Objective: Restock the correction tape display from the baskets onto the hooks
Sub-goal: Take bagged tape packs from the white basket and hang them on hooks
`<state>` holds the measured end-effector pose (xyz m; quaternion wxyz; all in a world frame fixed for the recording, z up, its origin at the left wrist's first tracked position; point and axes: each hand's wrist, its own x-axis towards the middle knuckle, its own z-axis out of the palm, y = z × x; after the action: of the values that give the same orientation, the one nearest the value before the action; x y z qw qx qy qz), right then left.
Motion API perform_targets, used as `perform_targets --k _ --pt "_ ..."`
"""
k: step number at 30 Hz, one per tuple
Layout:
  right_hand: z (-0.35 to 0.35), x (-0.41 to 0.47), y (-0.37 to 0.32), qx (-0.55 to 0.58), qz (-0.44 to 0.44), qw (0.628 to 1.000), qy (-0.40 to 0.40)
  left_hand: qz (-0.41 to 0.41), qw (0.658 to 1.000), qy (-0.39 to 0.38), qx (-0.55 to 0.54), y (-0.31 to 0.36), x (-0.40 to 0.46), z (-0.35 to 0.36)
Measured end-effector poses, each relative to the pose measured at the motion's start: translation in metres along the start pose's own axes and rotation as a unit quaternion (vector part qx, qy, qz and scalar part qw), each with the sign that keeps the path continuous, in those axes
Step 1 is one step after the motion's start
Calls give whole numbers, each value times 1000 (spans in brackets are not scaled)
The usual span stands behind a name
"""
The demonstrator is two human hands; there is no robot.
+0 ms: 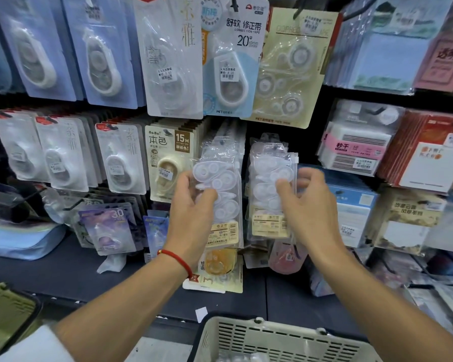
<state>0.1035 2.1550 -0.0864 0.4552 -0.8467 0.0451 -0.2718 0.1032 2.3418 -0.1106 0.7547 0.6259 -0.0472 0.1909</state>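
Two clear bags of white correction tapes hang side by side at the middle of the display. My left hand (194, 207) grips the left bag (220, 194) with curled fingers round its lower half. My right hand (306, 202) pinches the right bag (268, 184) at its right edge, thumb on the front. Both bags' tops sit up at the hooks, where the exact hang is hidden by plastic. A cream basket (280, 340) stands below at the bottom middle, with a few clear packs showing inside.
Carded correction tapes (228, 61) fill the hooks above and to the left. Sticky notes and paper pads (356, 145) hang on the right. Loose packs (215, 273) lie on the dark shelf (63, 273). A second olive basket (8, 317) sits at the bottom left.
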Motion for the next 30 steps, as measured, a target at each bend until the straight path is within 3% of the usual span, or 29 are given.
perform_targets --k 2,4,7,11,15,30 --pt "0 -4 -1 -89 -119 987 52 7 1000 0 19 -1 0 1" --pt "4 -7 -4 -63 -173 983 -11 17 999 -18 30 -3 -1 2" --pt "13 -11 -6 49 -84 982 -162 23 997 -69 6 -3 -5 7" --pt "10 -9 -7 156 -1 983 -97 16 994 -101 26 -4 -7 9" --pt "0 1 -5 177 60 981 -47 -12 989 -141 40 -5 -12 10" --pt "1 0 -2 197 72 978 -13 4 990 -143 23 -1 -13 12"
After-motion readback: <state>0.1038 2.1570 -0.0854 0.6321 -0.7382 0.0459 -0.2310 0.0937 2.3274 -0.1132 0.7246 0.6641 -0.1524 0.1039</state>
